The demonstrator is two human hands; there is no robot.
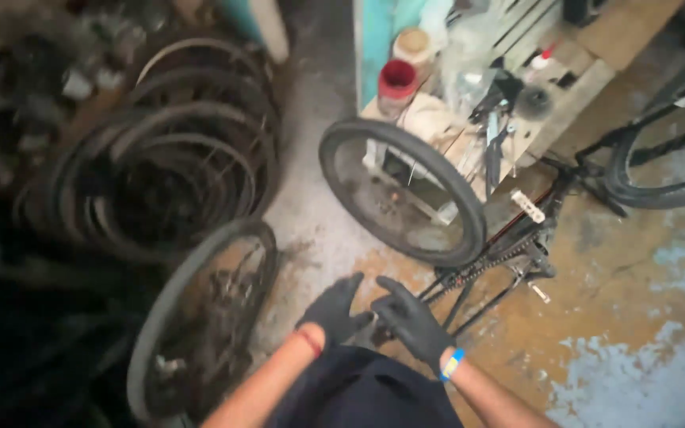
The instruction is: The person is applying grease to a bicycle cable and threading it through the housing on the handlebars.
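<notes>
Stained concrete floor [636, 317], ochre and patchy blue-grey, is spreading out under me in a cramped workshop, with a heap of old black bicycle tyres and rims [176, 174] leaning against the wall off to my left. I am looking down at my own two hands in black work gloves: my left hand [333, 311] and my right hand [410, 319] are hovering close together just above my dark lap, fingers [352, 283] spread apart and gripping nothing.

Just beyond my fingertips a dark-framed bicycle [509, 246] is lying with its chain and crank pointing my way; its black-tyred wheel [402, 190] is standing up near a cluttered pale wooden pallet desk [572, 87] carrying a red-lidded jar [396, 83]. My right fingers are nearest the frame tubes, close but not touching, as far as the blur is letting me judge. A loose grey-rimmed spoked wheel [200, 317] is leaning just to the left of my left hand, also apart from it.

What is worrying me: the bicycle is resting unsupported, so a careless pull could be tipping it or swinging the wheel into the pallet clutter. Reaching in near the chain and sprocket, my gloves could be snagging. The leaning wheel beside me could be sliding down if I am nudging it.
</notes>
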